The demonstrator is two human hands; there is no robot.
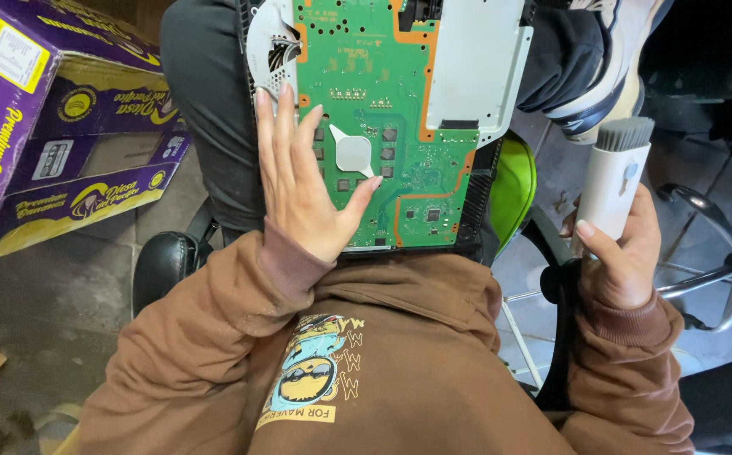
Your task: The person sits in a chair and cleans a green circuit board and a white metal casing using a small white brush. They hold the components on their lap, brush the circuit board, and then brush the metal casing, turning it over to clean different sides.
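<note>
A single head-worn camera supplies the only view. It looks steeply downward from above the seated person's chest, facing forward over the lap. The brown sweatshirt [399,362] fills the lower frame at very close range. The green circuit board [383,126] on the lap occupies the upper centre, close to the lens. The left hand [298,181] and right hand [623,253] enter from the lower edge. The floor [37,295] and a purple cardboard box [54,109] appear at the left margin, farther away.
</note>
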